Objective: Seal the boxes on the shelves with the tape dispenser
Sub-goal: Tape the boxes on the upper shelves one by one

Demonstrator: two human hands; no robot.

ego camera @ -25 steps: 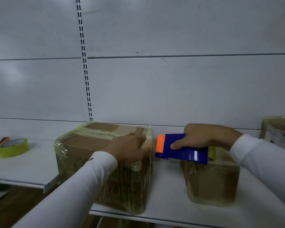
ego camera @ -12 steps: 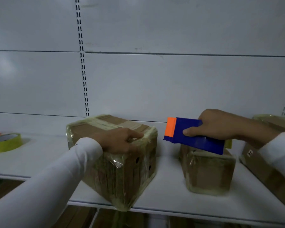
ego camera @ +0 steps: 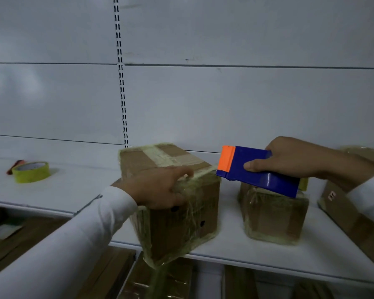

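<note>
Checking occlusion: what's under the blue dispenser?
The tape dispenser in the right hand hangs over a small taped box; its top is mostly covered.

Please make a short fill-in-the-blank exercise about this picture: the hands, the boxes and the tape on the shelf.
1. The right hand holds a blue tape dispenser with an ____ front end.
2. The left hand rests on the ____ box.
3. A yellow tape roll lies at the ____ end of the shelf.

Missing words: orange; left; left
</note>
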